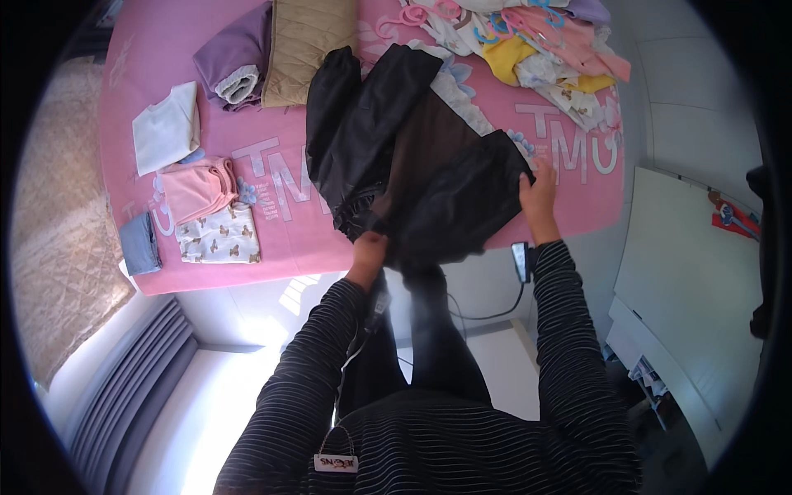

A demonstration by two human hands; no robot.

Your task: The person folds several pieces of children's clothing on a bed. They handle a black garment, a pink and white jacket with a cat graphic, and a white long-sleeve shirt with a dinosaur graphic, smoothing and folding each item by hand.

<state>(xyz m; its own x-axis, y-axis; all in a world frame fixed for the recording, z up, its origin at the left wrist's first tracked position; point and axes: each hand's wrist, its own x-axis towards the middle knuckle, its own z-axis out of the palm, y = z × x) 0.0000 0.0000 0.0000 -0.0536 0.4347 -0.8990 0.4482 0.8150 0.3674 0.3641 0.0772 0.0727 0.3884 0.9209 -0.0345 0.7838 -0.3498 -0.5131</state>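
Note:
A black jacket point(369, 124) with a dark brown patch in its middle is spread over the near part of a pink printed bed sheet point(285, 132). Its gathered, elastic-looking edge lies at the lower left of the garment. My left hand point(369, 252) is closed on the near edge, beside those gathers. At the right, my right hand point(538, 198) grips the outer edge of a wide black panel, which hangs a little over the bed's near side. The fingertips under the cloth are hidden.
Folded clothes lie at the left: a white top point(167, 129), a pink piece point(198, 190), a bear-patterned piece point(219, 235) and a grey-blue one point(141, 244). Behind are purple clothing point(239, 54) and a tan quilted piece point(309, 49). Children's clothes on hangers point(528, 49) pile up far right.

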